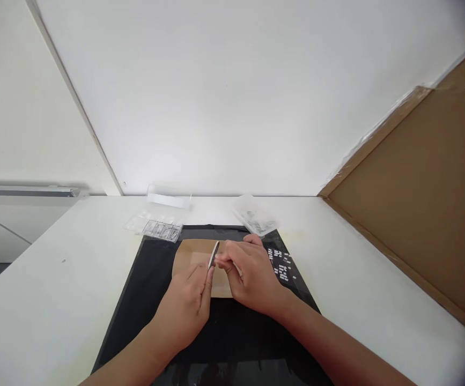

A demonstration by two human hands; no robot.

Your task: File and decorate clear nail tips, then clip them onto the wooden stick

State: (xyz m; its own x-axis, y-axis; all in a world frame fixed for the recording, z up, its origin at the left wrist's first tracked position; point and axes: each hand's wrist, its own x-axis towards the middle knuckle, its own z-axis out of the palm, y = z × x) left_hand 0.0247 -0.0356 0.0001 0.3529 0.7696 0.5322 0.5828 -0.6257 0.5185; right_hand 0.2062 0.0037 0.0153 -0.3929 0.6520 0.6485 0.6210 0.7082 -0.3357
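My left hand (190, 308) holds a thin metal tool, like tweezers (213, 254), with its tip pointing up over a brown cardboard piece (190, 254). My right hand (252, 276) is closed beside it, fingertips pinched near the tool; whatever small part it holds is hidden. Both hands rest over a black mat (144, 300) on a white table (55, 289). Several tiny white parts (281, 264) lie in rows on the mat just right of my right hand.
A clear plastic compartment box (157, 225) with its lid open sits behind the mat at left. A clear plastic bag of small parts (254, 219) lies behind the mat at centre. A large cardboard sheet (425, 198) leans against the wall at right.
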